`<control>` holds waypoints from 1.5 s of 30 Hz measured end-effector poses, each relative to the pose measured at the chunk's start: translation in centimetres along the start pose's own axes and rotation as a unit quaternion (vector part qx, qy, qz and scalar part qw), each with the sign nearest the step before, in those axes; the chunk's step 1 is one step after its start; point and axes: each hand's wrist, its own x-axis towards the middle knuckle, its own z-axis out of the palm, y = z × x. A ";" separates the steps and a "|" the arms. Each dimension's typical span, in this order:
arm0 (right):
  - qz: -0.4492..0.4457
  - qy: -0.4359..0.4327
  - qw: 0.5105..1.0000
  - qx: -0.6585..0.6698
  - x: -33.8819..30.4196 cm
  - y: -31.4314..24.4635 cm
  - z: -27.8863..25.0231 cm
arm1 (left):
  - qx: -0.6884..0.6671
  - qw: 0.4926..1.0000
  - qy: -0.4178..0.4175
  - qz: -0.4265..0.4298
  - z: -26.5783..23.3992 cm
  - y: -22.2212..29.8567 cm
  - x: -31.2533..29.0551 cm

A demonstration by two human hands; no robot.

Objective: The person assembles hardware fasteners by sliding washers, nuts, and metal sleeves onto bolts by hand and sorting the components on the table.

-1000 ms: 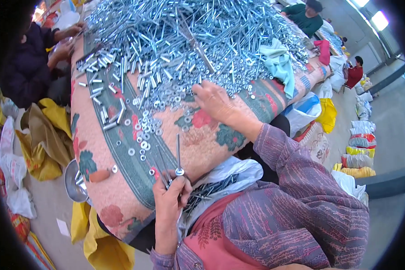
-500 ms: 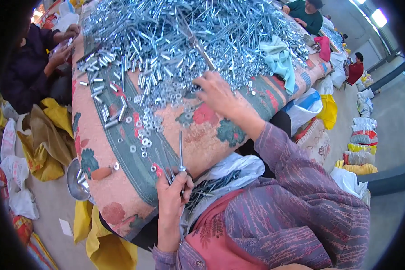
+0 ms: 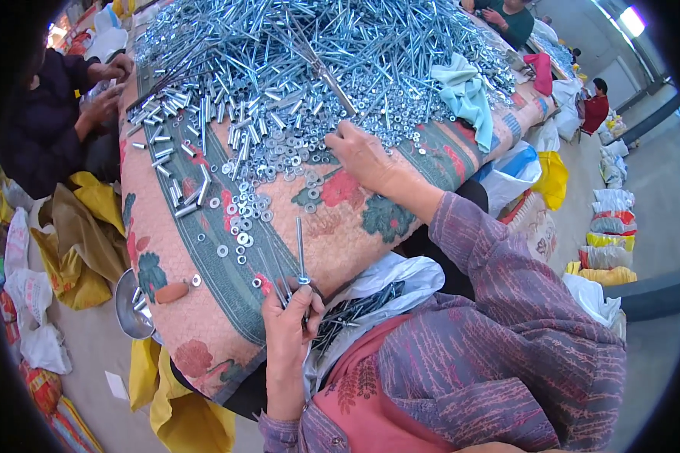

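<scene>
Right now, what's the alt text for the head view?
Left hand holds several thin silver metal rods; right hand is beside small round silver washers. Beyond, a heap of silver metal pieces lies on a pink-and-green floral cloth.

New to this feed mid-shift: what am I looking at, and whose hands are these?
No machine here: these are a person's bare hands, filmed by a wide camera on that person's head, so straight edges bend near the rim. On the flowered cover lie a heap of metal rods, short tubes and washers. The left hand grips several thin rods, one standing upright. The right hand is at the near edge of the small parts; what it holds, if anything, is hidden.
</scene>
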 end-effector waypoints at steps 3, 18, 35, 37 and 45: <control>-0.041 -0.017 0.999 -0.017 0.3 0.3 -1.0 | 0.008 1.000 -0.007 0.005 0.1 0.0 -0.1; -0.068 -0.041 0.994 0.070 -0.4 0.0 -4.3 | 0.058 0.997 0.044 -0.025 -0.2 0.2 0.2; 0.043 -0.229 0.807 0.543 -3.8 -7.0 -7.7 | 0.043 0.993 -0.081 -0.068 -1.9 0.8 -0.1; 0.052 -0.250 0.773 0.581 -3.6 -6.9 -8.1 | 0.019 0.986 -0.117 -0.116 -2.2 1.2 -0.3; 0.124 -0.245 0.669 0.691 -4.2 -8.5 -6.9 | -0.016 0.987 -0.138 -0.086 -1.1 1.4 0.2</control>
